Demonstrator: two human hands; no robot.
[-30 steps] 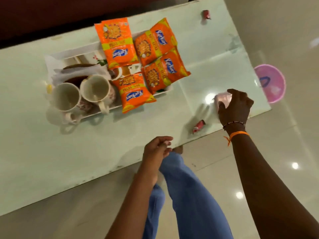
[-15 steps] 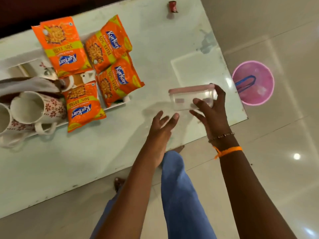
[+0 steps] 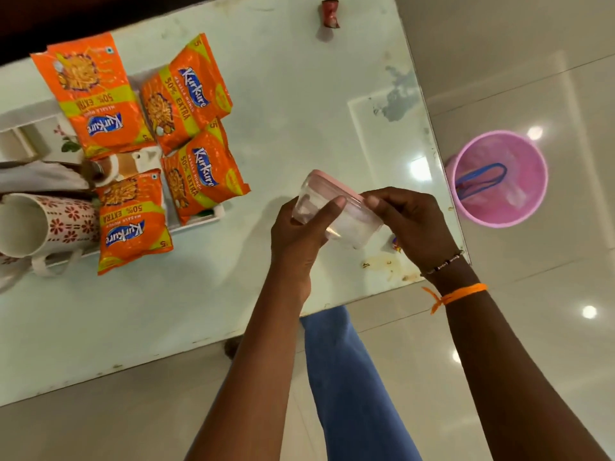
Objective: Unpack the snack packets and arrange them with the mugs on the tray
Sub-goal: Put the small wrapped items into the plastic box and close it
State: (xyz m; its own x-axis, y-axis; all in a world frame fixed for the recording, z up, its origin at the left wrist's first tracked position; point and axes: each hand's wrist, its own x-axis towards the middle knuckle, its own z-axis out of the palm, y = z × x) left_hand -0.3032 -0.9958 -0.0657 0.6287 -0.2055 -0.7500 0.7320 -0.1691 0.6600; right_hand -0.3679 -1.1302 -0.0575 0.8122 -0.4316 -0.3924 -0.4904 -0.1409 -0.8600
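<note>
The table (image 3: 283, 128) fills most of my view, pale and glossy, and the tray (image 3: 203, 218) sits at its far left with the task's things on it: four orange packets (image 3: 196, 91) lie flat across the tray, overlapping its edges, and a flowered mug (image 3: 43, 224) lies on its side at the left end, its mouth turned toward the left edge of the view; a second mug is only partly in view below it. None of that has shifted; the arrangement looks close to finished to me. What has changed is nearer me. A second ago my right hand (image 3: 412, 224) was down on a small tub (image 3: 336, 211) near the table's right edge and my left hand (image 3: 299, 234) hung idle by my knee; half a second ago the right had lifted the tub and the left was reaching in, fingers spread. Now both hands hold it in the air above the table, tilted, pink lid (image 3: 332, 184) toward the far side. My left hand curls under and around the clear body, thumb across its side; my right hand pinches the lid's rim between thumb and fingertips. I judge I am about to pry the lid off, perhaps to use the tub for snacks, though it looks empty from here. A pink bin (image 3: 499, 179) stands on the floor just beyond the table's right edge, and a small red wrapper (image 3: 329, 13) lies at the table's far end.
</note>
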